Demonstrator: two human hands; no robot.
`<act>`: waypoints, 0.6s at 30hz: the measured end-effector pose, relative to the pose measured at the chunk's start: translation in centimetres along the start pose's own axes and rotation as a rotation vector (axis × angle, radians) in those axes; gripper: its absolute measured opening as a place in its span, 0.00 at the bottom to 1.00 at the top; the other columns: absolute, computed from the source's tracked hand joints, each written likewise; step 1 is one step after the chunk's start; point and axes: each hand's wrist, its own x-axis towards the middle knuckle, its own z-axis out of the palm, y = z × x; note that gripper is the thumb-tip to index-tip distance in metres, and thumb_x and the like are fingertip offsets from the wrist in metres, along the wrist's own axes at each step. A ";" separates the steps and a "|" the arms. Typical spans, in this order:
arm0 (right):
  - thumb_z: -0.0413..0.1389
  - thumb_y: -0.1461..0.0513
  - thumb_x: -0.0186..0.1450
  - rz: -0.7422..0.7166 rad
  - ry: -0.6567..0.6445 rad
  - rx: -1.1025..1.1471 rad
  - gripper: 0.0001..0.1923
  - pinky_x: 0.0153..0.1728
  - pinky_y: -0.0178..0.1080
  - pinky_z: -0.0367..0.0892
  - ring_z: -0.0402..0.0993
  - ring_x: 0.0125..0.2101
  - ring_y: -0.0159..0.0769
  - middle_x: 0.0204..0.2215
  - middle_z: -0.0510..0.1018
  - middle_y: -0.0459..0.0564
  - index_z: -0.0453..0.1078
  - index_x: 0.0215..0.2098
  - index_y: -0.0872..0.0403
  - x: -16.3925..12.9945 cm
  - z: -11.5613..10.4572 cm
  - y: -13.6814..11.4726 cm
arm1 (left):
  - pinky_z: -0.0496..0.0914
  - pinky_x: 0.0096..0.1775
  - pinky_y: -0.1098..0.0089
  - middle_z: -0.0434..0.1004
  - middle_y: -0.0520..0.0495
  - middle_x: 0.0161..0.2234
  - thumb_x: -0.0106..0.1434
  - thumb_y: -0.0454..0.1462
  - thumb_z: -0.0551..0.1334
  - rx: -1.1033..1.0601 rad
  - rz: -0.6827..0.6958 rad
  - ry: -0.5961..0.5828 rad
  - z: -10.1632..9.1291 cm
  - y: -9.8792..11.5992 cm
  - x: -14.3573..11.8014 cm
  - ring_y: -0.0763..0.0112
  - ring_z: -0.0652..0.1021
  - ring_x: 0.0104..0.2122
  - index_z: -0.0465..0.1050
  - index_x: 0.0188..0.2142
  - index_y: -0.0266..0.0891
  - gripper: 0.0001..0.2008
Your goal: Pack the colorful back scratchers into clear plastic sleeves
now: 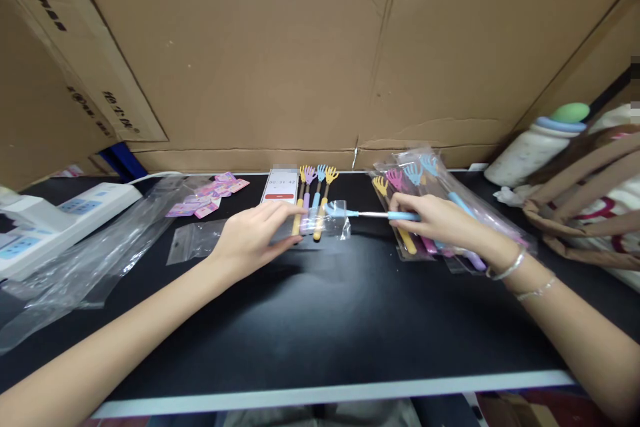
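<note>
My right hand (pixel 440 217) is closed around the light-blue handle of a back scratcher (pixel 373 215), which lies level and points left. Its blue claw end is inside the mouth of a clear zip bag (pixel 193 241). My left hand (pixel 253 230) pinches that bag between thumb and fingers near its open end. Behind the bag, several loose back scratchers (pixel 316 200) in yellow, purple and blue lie side by side, claws facing away. Under and around my right hand are bagged back scratchers (pixel 395 179), partly hidden by the hand.
A phone (pixel 281 185) showing a timer lies at the back. Left are pink cards (pixel 197 205), empty clear bags (pixel 120 247) and a white power strip (pixel 75 220). On the right are a white bottle (pixel 530 150) and a cloth bag (pixel 585 207). Cardboard walls (pixel 275 47) enclose the black table (pixel 320 333).
</note>
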 end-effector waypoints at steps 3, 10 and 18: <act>0.50 0.54 0.65 -0.103 -0.062 0.119 0.10 0.26 0.33 0.56 0.68 0.24 0.33 0.25 0.73 0.42 0.62 0.31 0.50 -0.1 -0.4 -0.1 | 0.71 0.37 0.72 0.75 0.46 0.48 0.66 0.44 0.56 0.020 -0.021 -0.013 -0.2 -0.3 0.1 0.66 0.77 0.45 0.66 0.49 0.42 0.14; 0.51 0.54 0.64 -0.139 -0.049 0.157 0.09 0.26 0.33 0.56 0.67 0.24 0.32 0.24 0.72 0.41 0.61 0.31 0.51 0.0 -0.5 0.2 | 0.71 0.36 0.73 0.76 0.46 0.47 0.66 0.44 0.56 0.024 -0.006 -0.020 0.1 -0.4 -0.1 0.66 0.77 0.44 0.66 0.49 0.42 0.15; 0.52 0.56 0.63 -0.121 0.029 0.099 0.07 0.25 0.32 0.54 0.67 0.22 0.31 0.22 0.71 0.40 0.62 0.32 0.50 0.1 0.1 -0.6 | 0.71 0.37 0.73 0.75 0.47 0.48 0.67 0.46 0.55 -0.001 0.033 -0.061 0.3 -0.2 -0.2 0.67 0.77 0.44 0.65 0.51 0.42 0.16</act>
